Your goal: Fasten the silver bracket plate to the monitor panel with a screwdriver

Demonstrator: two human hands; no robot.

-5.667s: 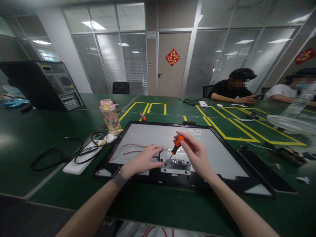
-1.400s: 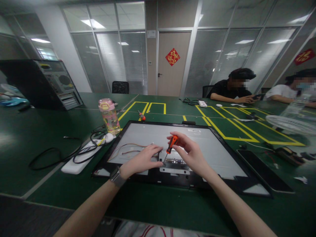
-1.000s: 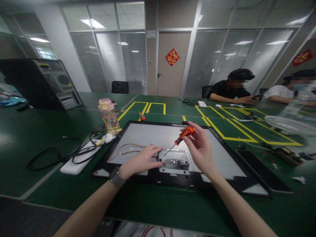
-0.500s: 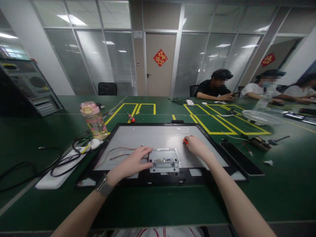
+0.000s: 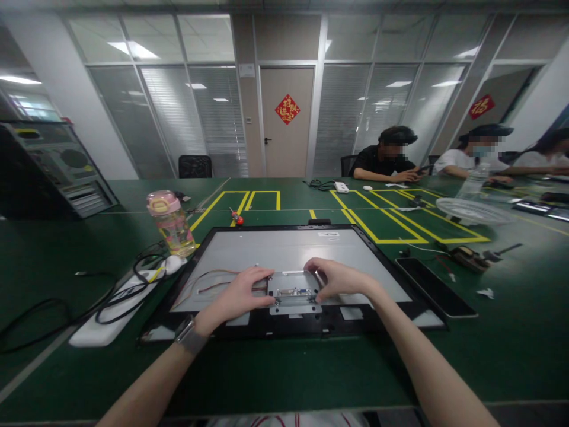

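A monitor panel (image 5: 284,246) lies face down on the green table, its grey back in a black frame. A small metal bracket (image 5: 294,292) with connector ports sits at the panel's near edge. My left hand (image 5: 240,295) grips the bracket's left side with curled fingers, a watch on its wrist. My right hand (image 5: 340,279) pinches the bracket's right side. Thin coloured wires (image 5: 213,279) run over the panel left of my left hand. No orange screwdriver shows in either hand.
A pink-lidded bottle (image 5: 171,222) stands left of the panel, beside a white slab (image 5: 102,323) draped with black cables. A small red screwdriver (image 5: 237,218) lies beyond. A computer tower (image 5: 57,172) sits far left, a dark flat slab (image 5: 433,286) right. People sit at the far right.
My right hand lifted the orange screwdriver off the bracket, lowered it to the panel on the right, then came back without it and took the bracket's right side. The view swung right.
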